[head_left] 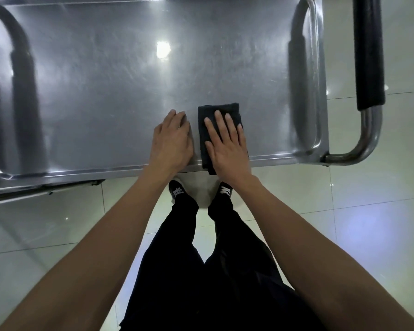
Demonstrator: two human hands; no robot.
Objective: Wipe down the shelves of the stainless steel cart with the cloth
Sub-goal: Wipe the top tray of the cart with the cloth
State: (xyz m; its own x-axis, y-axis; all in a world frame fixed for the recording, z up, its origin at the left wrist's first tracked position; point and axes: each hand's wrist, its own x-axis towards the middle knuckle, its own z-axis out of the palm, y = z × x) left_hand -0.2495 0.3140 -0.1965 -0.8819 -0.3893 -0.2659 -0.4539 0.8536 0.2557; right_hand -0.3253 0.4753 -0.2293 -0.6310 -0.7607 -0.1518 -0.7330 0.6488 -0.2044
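Observation:
The stainless steel cart's top shelf (120, 75) fills the upper part of the head view, scratched and shiny. A folded dark cloth (207, 115) lies near the shelf's front edge, its near end hanging slightly over the rim. My right hand (227, 144) presses flat on the cloth with straight, spread fingers. Just left of the cloth, my left hand (171, 139) rests on the bare steel, fingers loosely bent and holding nothing.
The cart's push handle (368, 56), with a black grip and bent steel tube, sticks out at the right. Raised rims run along the shelf's left and right ends. My legs and shoes stand on a glossy tiled floor (344, 211) below the front edge.

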